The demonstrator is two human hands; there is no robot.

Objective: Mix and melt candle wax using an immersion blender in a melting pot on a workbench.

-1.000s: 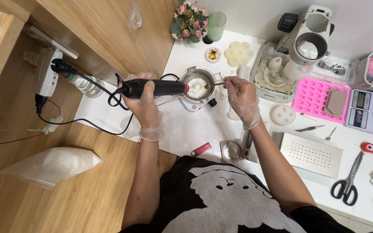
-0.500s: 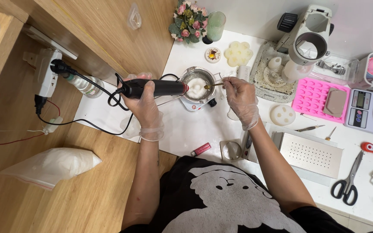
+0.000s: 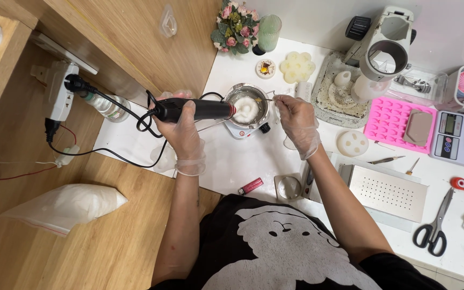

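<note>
My gloved left hand (image 3: 181, 129) is clamped around the rigid black corded heat gun (image 3: 191, 110), aimed at the small steel pot (image 3: 248, 104) of white wax (likely hot, spillable), while my right hand (image 3: 296, 121) pinches a thin stirring spoon (image 3: 269, 100).

White table (image 3: 243, 161); pink mould (image 3: 390, 121); scissors (image 3: 435, 225); scale (image 3: 449, 134); lighter (image 3: 249, 186).

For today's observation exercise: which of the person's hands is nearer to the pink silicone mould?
Right. The right hand is by the small metal pot, closer to the pink silicone mould; the left hand, gripping the black heat tool, is beyond the pot.
</note>
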